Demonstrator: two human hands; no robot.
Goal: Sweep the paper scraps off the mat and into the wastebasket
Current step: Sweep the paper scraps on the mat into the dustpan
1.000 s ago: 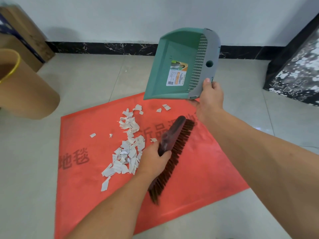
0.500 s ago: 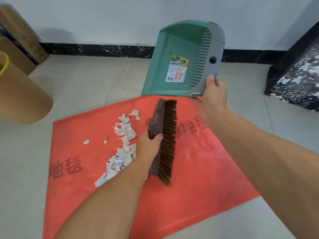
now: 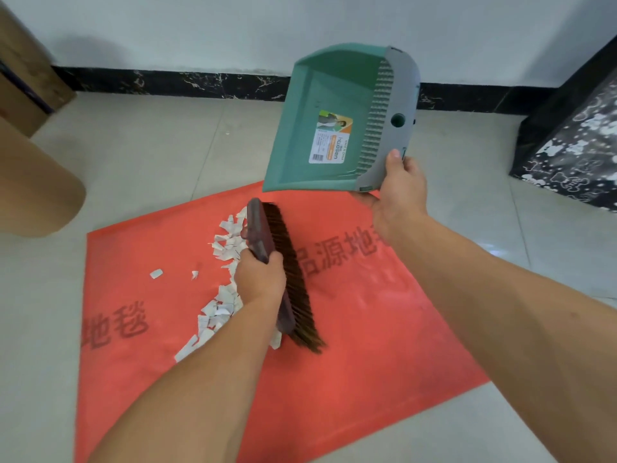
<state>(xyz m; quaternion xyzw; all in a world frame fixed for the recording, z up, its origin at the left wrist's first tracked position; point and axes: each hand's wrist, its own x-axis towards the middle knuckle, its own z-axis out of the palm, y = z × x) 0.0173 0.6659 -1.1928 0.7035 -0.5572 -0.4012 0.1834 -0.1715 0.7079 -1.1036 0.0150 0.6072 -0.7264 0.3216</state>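
Note:
A red mat (image 3: 367, 345) lies on the tiled floor. White paper scraps (image 3: 222, 305) sit in a strip on its left half, and two stray bits (image 3: 156, 273) lie further left. My left hand (image 3: 259, 279) grips a dark brown brush (image 3: 283, 272) by its back, bristles facing right, just right of the scraps. My right hand (image 3: 399, 192) holds a green and grey dustpan (image 3: 337, 125) tilted up in the air above the mat's far edge. The tan wastebasket (image 3: 36, 188) lies at the left, partly out of view.
A black patterned box (image 3: 574, 148) stands at the right. Brown cardboard (image 3: 23, 68) leans at the far left against the white wall with a black skirting (image 3: 187, 82). One tiny scrap (image 3: 228, 132) lies on the floor beyond the mat.
My left hand swung the brush from a slant to nearly lengthwise beside the scrap strip. The two scraps at the mat's far edge have been swept in toward the pile. The dustpan stayed raised.

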